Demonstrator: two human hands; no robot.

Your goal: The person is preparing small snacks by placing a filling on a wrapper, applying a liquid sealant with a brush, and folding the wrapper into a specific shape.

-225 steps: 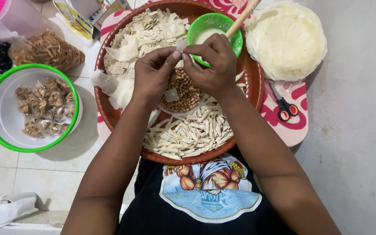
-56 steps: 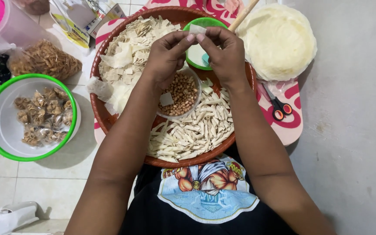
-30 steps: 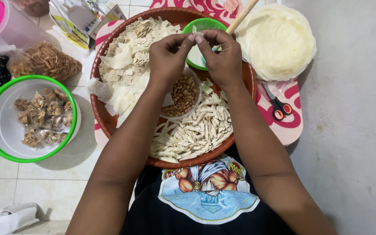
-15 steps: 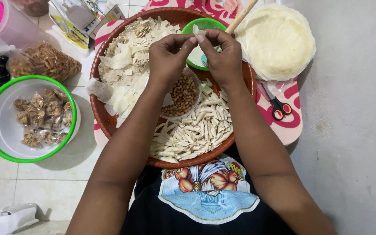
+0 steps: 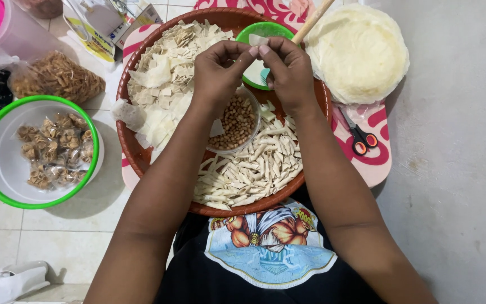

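Our fingers of both hands pinch together on a small white dough square, thin, soft and tearable, best held by its edges. Below them, a clear bowl of peanuts sits in a brown tray of cut squares and rolled pieces.

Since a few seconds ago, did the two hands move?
Yes. Both the left hand and right hand went up, away from the cup of peanuts toward the small green bowl, pinching a small dough piece.
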